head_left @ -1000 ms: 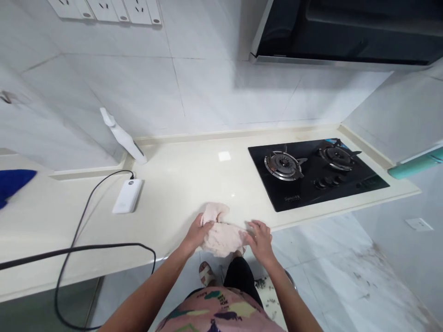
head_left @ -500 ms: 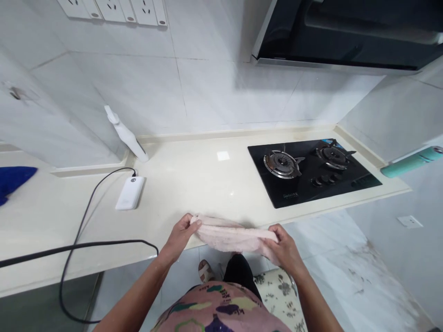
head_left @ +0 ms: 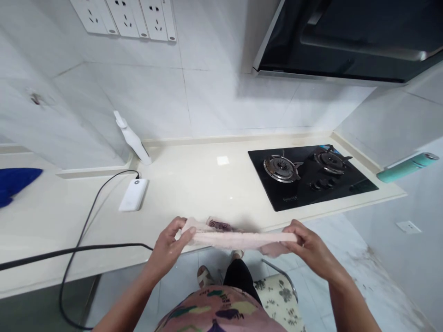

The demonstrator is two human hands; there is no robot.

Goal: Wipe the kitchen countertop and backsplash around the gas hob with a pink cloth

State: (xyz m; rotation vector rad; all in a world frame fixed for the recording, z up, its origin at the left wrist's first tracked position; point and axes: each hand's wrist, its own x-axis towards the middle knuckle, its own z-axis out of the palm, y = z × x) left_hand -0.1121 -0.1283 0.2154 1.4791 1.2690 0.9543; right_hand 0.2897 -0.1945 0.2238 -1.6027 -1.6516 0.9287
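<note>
A pale pink fabric piece point(head_left: 238, 240), perhaps a garment, is stretched into a long band just off the countertop's front edge. My left hand point(head_left: 171, 242) pinches its left end, and my right hand point(head_left: 306, 244) grips the other end. A loose flap sags below my right hand. Behind the band, a small dark patterned patch point(head_left: 219, 225) shows on a folded part of the fabric. Neither hand touches anything else.
On the cream countertop point(head_left: 200, 182) lie a white power bank point(head_left: 133, 195) with a black cable point(head_left: 81, 251), a white spray bottle point(head_left: 131, 138), and a blue cloth point(head_left: 14, 184). A black gas hob point(head_left: 308, 175) sits to the right, below a range hood point(head_left: 339, 41).
My hands have moved apart, my right hand farthest. The fabric, bunched a second ago, is now pulled out into a long, nearly straight band.
</note>
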